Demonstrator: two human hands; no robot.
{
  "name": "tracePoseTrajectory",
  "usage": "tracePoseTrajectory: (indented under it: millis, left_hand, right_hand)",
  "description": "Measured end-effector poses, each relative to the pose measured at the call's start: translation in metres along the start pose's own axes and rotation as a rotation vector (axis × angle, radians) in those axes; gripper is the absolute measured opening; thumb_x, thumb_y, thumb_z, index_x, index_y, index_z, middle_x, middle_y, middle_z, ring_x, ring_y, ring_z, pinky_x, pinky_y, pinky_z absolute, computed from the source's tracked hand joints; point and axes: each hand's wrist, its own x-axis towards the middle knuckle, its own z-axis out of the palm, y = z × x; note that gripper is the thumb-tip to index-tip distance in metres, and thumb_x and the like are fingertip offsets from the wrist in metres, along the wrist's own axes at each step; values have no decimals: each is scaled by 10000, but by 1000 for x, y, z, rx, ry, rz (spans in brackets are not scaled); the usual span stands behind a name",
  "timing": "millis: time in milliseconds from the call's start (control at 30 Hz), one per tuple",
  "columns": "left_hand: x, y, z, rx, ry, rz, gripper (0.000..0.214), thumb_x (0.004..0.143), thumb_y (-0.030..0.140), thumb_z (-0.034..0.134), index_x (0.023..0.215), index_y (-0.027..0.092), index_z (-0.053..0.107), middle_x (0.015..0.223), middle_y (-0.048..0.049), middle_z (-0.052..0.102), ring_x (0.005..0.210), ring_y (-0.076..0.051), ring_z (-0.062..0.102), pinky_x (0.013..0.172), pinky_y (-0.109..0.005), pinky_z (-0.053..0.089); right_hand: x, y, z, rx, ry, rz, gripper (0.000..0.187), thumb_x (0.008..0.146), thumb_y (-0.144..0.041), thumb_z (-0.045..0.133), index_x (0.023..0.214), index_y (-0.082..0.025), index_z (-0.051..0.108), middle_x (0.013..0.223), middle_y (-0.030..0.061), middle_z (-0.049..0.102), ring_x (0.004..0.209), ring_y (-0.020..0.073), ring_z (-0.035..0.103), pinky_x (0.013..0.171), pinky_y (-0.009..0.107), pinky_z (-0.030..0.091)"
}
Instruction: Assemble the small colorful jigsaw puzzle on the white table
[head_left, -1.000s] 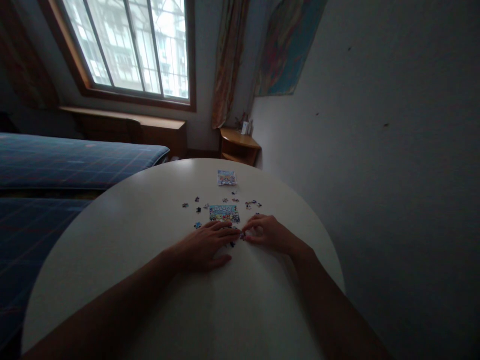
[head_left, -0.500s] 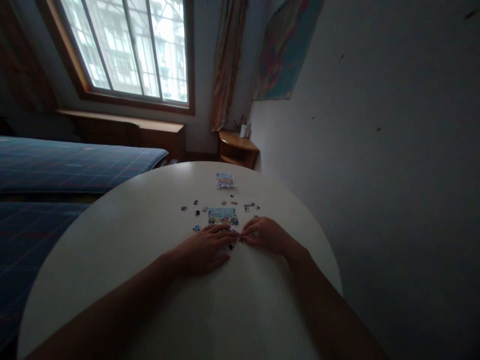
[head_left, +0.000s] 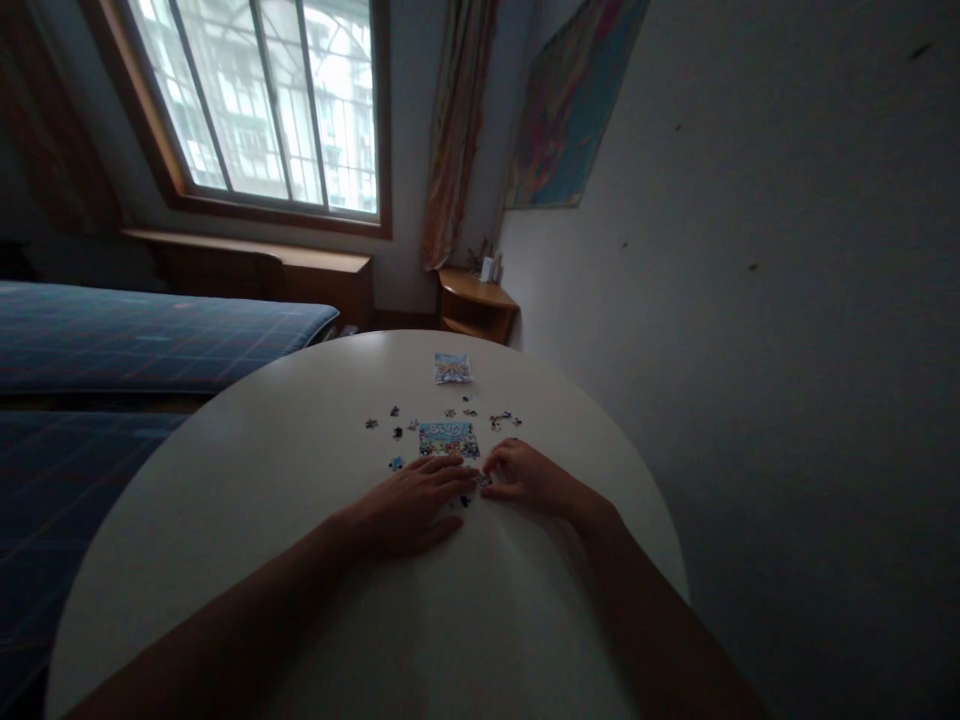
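Note:
My left hand point(head_left: 420, 500) lies flat on the white round table point(head_left: 315, 620), open, with its fingers stretched over some puzzle pieces that it partly hides. At its fingertips a small jigsaw piece point(head_left: 484, 481) sits between the thumb and forefinger of my right hand point(head_left: 529, 478), which is closed around its edges. A dark puzzle piece point(head_left: 466, 501) lies just below the left fingers. Beyond both hands is a colourful rectangular puzzle picture point(head_left: 448, 439). A light blue piece point(head_left: 396, 463) rests left of the left hand.
Loose puzzle pieces point(head_left: 397, 433) are scattered left of the picture, with several more pieces point(head_left: 504, 420) to its right. Farther back lies a small printed packet point(head_left: 452, 368). A plaid mattress point(head_left: 150, 340) stands left of the table, a wall point(head_left: 735, 400) to the right.
My right thumb and forefinger have spread a little wider around the piece. The left hand stays flat in place. The whole view has shifted slightly.

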Motion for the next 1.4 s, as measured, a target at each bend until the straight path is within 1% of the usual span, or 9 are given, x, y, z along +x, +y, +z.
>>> tracePoseTrajectory:
  millis: [167, 367, 567, 800, 933, 1100, 1167, 1267, 1400]
  left_hand:
    - [-1, -1, 1, 8, 13, 1, 538, 936, 327, 544, 1458, 267, 430, 1513, -69, 465, 1411, -284, 388, 1164, -493, 325]
    - [0, -2, 1, 17, 14, 11, 578, 923, 302, 570, 1475, 315, 401, 1494, -58, 481, 1401, -280, 400, 1161, -498, 327]
    - [0, -1, 0, 13, 19, 3, 583, 918, 304, 578, 1475, 315, 405, 1478, -50, 501, 1400, -287, 399, 1153, -505, 332]
    - [0, 2, -3, 13, 3, 17, 508, 919, 306, 568, 1416, 239, 490, 1454, -56, 535, 1407, -271, 388, 1190, -473, 276]
    - [1, -1, 0, 24, 21, 13, 514, 924, 344, 566, 1420, 237, 483, 1480, -53, 510, 1414, -266, 380, 1185, -468, 284]
    - [1, -24, 0, 135, 258, -340, 383, 989, 330, 459, 1341, 213, 555, 1402, -85, 577, 1296, -263, 510, 1117, -469, 370]
    - [-1, -36, -1, 201, 280, -461, 407, 994, 348, 451, 1356, 188, 544, 1415, -99, 570, 1317, -272, 496, 1119, -471, 366]
    - [-6, -50, -3, 227, 254, -499, 389, 985, 350, 465, 1327, 200, 573, 1401, -83, 589, 1312, -284, 507, 1119, -494, 353]
    - [-9, -55, -6, 264, 271, -572, 273, 975, 279, 460, 1105, 214, 691, 1245, -61, 688, 1197, -262, 587, 1088, -462, 374]
  right_hand:
    - [-4, -4, 0, 106, 11, 81, 316, 718, -325, 826, 955, -176, 680, 920, 46, 679, 824, 177, 613, 730, 285, 470]
    - [-4, -14, 3, 239, 43, 147, 169, 779, -317, 758, 832, -170, 696, 772, 25, 701, 696, 145, 613, 643, 260, 449]
    - [-5, -9, 7, 295, 70, 125, 219, 797, -382, 734, 854, -171, 728, 737, 22, 693, 687, 149, 608, 629, 262, 444]
    - [-10, -8, -3, 276, -34, 115, 251, 826, -387, 681, 951, -190, 774, 788, 32, 734, 710, 163, 626, 651, 275, 443]
    - [-11, 1, -11, 164, 61, 168, 217, 834, -332, 644, 925, -189, 780, 824, 47, 752, 741, 177, 631, 677, 292, 445]
    - [-9, 17, -12, 40, 91, 224, 199, 818, -312, 653, 906, -180, 772, 816, 57, 736, 702, 175, 613, 652, 294, 438]
    - [-9, 19, -11, 31, 92, 223, 192, 816, -305, 658, 905, -174, 768, 813, 62, 728, 695, 172, 606, 645, 290, 437]
    - [-9, 18, -11, 32, 102, 209, 204, 836, -308, 643, 934, -172, 762, 812, 66, 723, 705, 172, 605, 648, 286, 440]
    - [-9, 15, -11, 34, 100, 210, 230, 867, -315, 619, 984, -166, 749, 830, 74, 726, 722, 173, 611, 668, 285, 444]
